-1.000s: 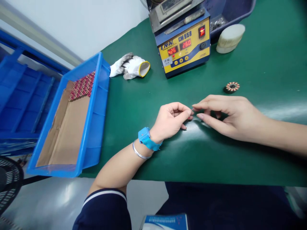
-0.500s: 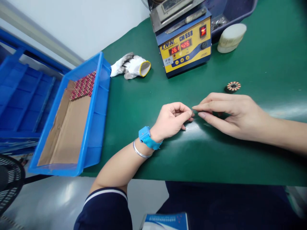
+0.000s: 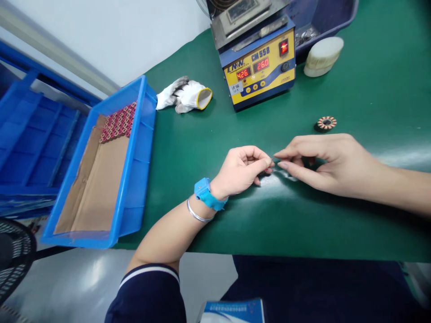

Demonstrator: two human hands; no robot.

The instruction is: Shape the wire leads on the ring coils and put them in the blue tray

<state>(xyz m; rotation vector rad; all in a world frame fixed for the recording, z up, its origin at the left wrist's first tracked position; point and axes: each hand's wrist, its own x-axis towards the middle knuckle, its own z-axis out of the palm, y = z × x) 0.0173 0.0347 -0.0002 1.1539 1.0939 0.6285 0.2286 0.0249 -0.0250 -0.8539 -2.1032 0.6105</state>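
My left hand (image 3: 247,167), with a blue wrist strap (image 3: 209,194) and a silver bangle above it, is closed in a pinch. Between its fingertips shows a bit of a small red part (image 3: 268,170); the rest is hidden by the fingers. My right hand (image 3: 323,161) is just to the right, its index finger and thumb slightly apart and almost touching the left fingertips. No object shows clearly between them. Behind the right hand, a ring-shaped copper-wound stator (image 3: 326,123) lies on the green table (image 3: 208,229).
At left, a blue bin (image 3: 134,179) lined with cardboard holds rows of red and copper parts (image 3: 118,122). White gloves (image 3: 188,95) lie beside it. A yellow and blue CM558 heater unit (image 3: 261,67) stands at the back, near a whitish oval block (image 3: 323,56) and a purple bin (image 3: 332,22).
My right index finger and thumb have spread slightly apart. My left hand keeps its pinch in nearly the same place. The numbers on the unit's display have changed.
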